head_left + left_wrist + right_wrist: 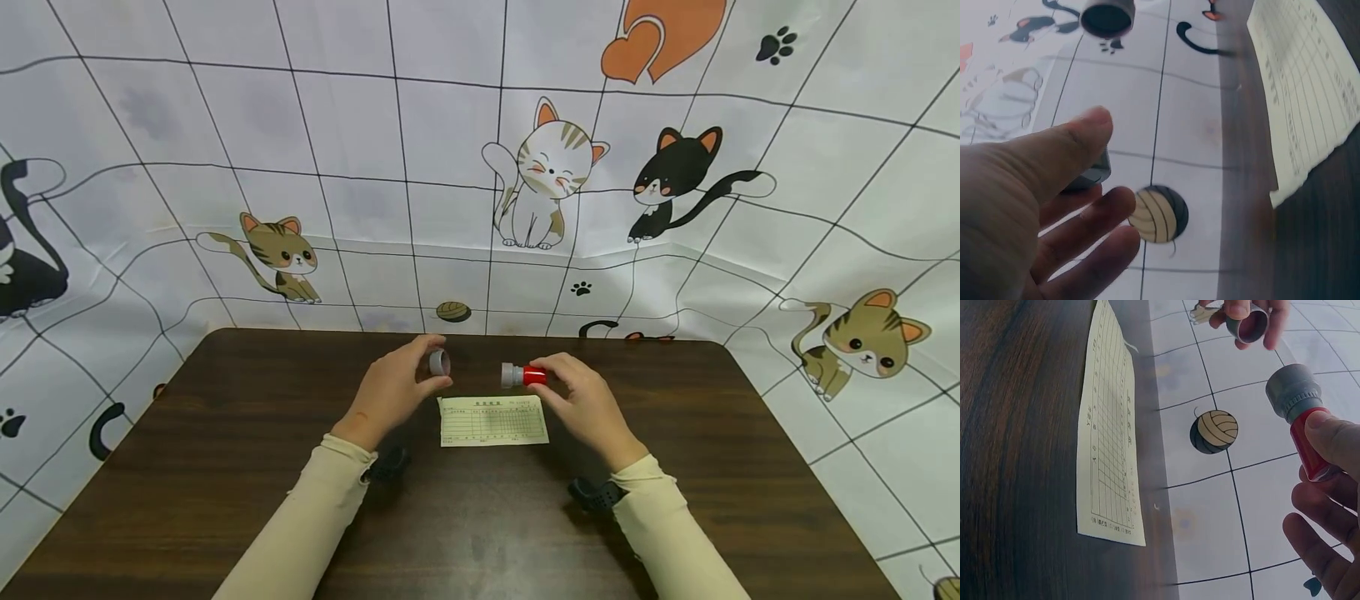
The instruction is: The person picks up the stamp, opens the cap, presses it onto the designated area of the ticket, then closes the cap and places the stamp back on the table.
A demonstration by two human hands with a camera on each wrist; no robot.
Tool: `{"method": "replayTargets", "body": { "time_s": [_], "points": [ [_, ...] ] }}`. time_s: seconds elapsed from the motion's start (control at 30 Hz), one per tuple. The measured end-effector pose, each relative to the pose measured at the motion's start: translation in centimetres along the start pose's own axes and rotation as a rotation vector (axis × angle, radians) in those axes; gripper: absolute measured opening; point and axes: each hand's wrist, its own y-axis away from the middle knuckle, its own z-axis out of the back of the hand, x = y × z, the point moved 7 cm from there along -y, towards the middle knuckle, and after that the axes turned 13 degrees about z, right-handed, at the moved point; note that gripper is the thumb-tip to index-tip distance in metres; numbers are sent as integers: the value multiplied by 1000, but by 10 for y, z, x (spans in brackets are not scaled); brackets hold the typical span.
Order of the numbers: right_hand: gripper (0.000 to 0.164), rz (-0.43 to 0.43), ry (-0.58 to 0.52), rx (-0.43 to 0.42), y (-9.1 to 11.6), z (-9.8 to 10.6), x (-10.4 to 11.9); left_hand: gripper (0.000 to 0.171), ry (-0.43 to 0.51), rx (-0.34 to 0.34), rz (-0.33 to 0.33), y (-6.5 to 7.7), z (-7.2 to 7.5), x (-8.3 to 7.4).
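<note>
My left hand (386, 396) pinches a short grey cap (440, 362) between thumb and fingers, its hollow mouth facing right. Across a gap from it, my right hand (588, 408) grips the red handle of a stamp (512, 375), whose wide grey head points left toward the cap. In the right wrist view the stamp (1296, 394) shows a ribbed ring below its head. Most of the cap (1094, 174) hides behind the thumb in the left wrist view. Below both hands lies a pale yellow printed form (492, 421) with a ruled grid.
The dark wooden table (300, 533) ends at a white sheet (337, 125) printed with cats and grid lines, which rises behind and on both sides. Dark straps (597, 495) sit at the wrists, by the cream sleeves (307, 525).
</note>
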Motion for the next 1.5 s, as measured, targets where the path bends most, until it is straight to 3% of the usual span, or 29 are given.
{"method": "replayTargets", "body": {
  "time_s": [0.23,0.47,0.8,1.5],
  "points": [
    [30,-39,-9,-15,2,4,-5,58,-47,-37,-6,-9,5,23],
    [28,-100,-4,-1,8,1,-16,53,-23,-29,118,-14,4,50],
    [27,-174,-1,0,15,0,-29,45,-44,-34,243,-14,6,74],
    [31,-329,-13,10,27,3,-50,43,-74,41,272,-15,-3,103]
  ]
}}
